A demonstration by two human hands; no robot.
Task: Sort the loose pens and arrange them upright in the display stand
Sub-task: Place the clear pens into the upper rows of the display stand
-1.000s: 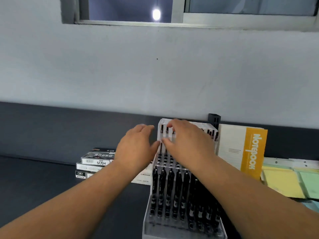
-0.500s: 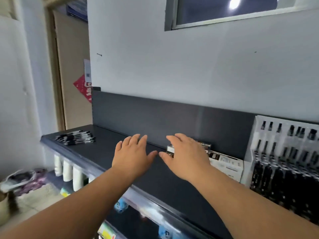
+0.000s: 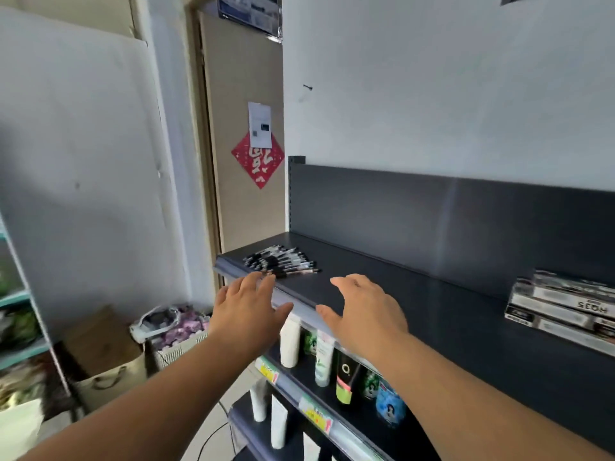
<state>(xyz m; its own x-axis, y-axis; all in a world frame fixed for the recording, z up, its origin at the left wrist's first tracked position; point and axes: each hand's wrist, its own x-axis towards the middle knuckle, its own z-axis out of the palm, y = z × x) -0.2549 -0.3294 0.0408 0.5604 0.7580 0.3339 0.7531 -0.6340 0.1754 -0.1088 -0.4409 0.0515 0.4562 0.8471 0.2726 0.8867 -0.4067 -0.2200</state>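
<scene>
A pile of loose black and white pens (image 3: 281, 261) lies flat at the far left end of the dark top shelf (image 3: 416, 304). My left hand (image 3: 248, 304) hovers just short of the pile at the shelf's front edge, fingers spread and empty. My right hand (image 3: 362, 307) hangs above the shelf to the right of the pens, fingers relaxed, holding nothing. The display stand is out of view.
Stacked pen boxes (image 3: 562, 304) sit at the right of the shelf. Tubes and bottles (image 3: 319, 357) fill the lower shelves. A door with a red paper square (image 3: 258, 159) stands behind, and bags (image 3: 109, 367) lie on the floor at left.
My view has swung left from the display stand to the shelf's left end. Both hands have left the stand and travelled left, and now reach toward the loose pens.
</scene>
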